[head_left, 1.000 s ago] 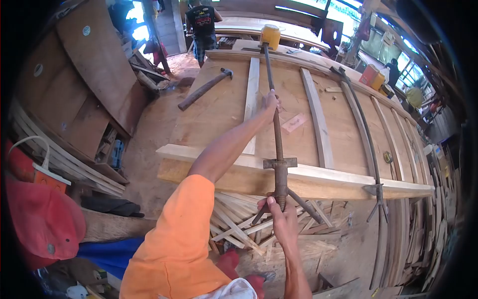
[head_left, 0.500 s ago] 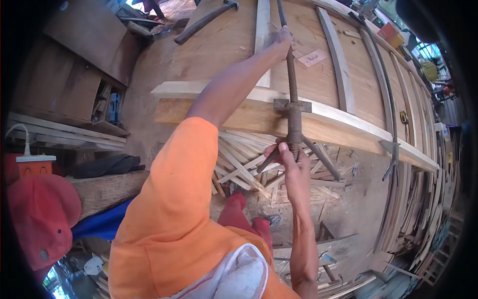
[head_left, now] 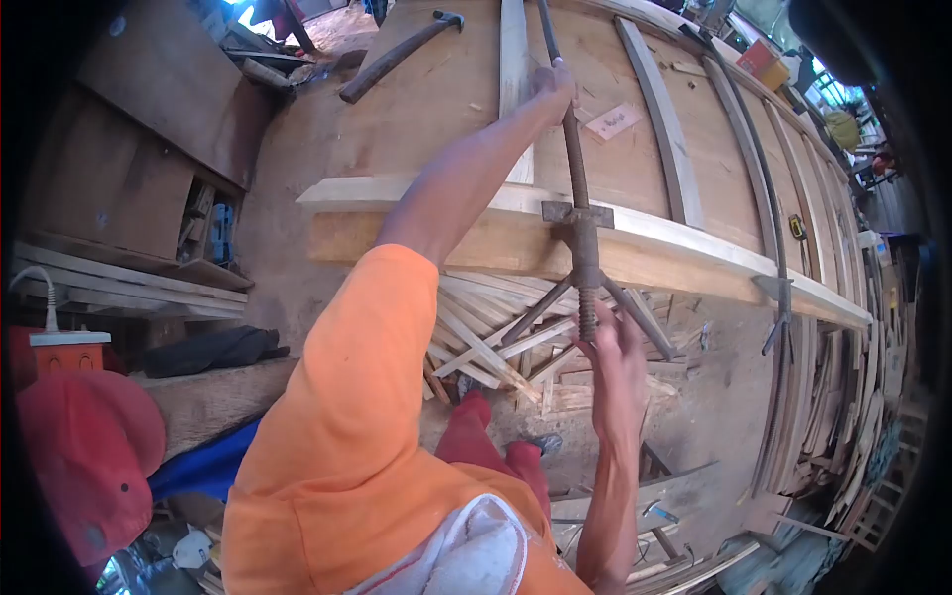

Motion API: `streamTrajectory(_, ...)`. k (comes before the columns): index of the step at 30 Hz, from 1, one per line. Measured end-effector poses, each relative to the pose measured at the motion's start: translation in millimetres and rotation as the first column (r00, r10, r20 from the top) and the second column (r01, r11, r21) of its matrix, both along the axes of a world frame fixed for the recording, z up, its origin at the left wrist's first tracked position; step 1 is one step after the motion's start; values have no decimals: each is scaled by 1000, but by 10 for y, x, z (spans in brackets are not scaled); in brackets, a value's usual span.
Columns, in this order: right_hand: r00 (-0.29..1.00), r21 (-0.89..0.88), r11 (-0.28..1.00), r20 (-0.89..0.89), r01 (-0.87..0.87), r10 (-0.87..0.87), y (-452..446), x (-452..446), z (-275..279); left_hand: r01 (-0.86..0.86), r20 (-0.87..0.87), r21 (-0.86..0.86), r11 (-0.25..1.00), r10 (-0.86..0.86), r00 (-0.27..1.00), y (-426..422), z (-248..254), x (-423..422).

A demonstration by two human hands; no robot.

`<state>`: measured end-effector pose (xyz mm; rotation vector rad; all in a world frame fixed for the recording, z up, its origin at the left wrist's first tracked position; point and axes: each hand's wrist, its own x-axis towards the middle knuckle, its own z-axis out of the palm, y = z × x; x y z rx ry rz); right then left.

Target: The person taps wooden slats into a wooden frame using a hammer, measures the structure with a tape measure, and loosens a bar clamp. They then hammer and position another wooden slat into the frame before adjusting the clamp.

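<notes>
Across the flat plywood panel (head_left: 436, 124) and squared, pale beam (head_left: 416, 238) lies a rusty metal clamp (head_left: 585, 248); our left hand (head_left: 557, 85) clenches its bar, our right hand (head_left: 617, 347) curls by its threaded screw (head_left: 587, 315), grip unclear to us.

- Clamp (head_left: 585, 253): rusty brown
- Edge beam (head_left: 684, 260): pale cream top, honey-yellow side
- Hammer (head_left: 402, 58): brown handle, grey head
- Small tag (head_left: 613, 121): pink with dark markings
- Tape measure (head_left: 796, 227): yellow and black
- Sleeve (head_left: 372, 342): plain orange
- Cap (head_left: 84, 446): red
- Socket box (head_left: 69, 354): orange, white top
</notes>
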<state>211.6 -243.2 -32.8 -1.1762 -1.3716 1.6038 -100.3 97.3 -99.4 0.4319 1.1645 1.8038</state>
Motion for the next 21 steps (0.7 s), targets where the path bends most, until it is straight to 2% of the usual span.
streamTrajectory(2,981,108,975,-5,194,-195,-116,298,98,-73,-88,-119,990,63,994,138,-81,-37)
streamTrajectory(3,981,107,975,-8,196,-196,-104,311,212,-73,-92,-119,990,62,994,106,-40,-38)
streamTrajectory(4,961,321,927,128,193,-244,-115,325,362,-46,-90,-109,993,36,995,72,-5,-13)
streamTrajectory(5,916,518,842,249,149,-316,-125,348,490,-20,-88,-99,995,11,996,-38,72,41)
streamTrajectory(6,897,500,865,360,49,-259,-104,367,568,-14,-93,-96,995,5,996,-115,91,77)
streamTrajectory(7,898,506,860,350,59,-267,-93,351,607,-33,-137,-152,988,12,991,-175,138,97)
streamTrajectory(8,860,521,848,472,-94,-195,-60,326,642,-60,-184,-200,978,22,983,-199,233,96)
streamTrajectory(9,802,525,816,582,-242,-136,18,286,670,-64,-203,-174,983,28,979,-129,225,46)
streamTrajectory(10,816,679,693,529,-244,-231,100,272,570,-49,-199,-180,982,13,980,-26,81,-33)
streamTrajectory(11,825,694,680,512,-234,-238,123,266,583,-35,-190,-194,980,-3,982,28,32,-87)
streamTrajectory(13,849,604,763,507,-227,-149,121,282,605,-37,-182,-161,986,7,983,-50,100,-60)
streamTrajectory(15,866,622,756,475,-204,-157,123,253,589,-34,-164,-139,990,11,986,-99,103,-71)
streamTrajectory(17,868,571,801,475,-179,-144,140,259,571,15,-71,-71,997,-20,997,-122,106,-65)
streamTrajectory(21,885,556,820,439,-134,-153,168,374,327,0,-29,-62,998,-1,1000,-107,95,-1)
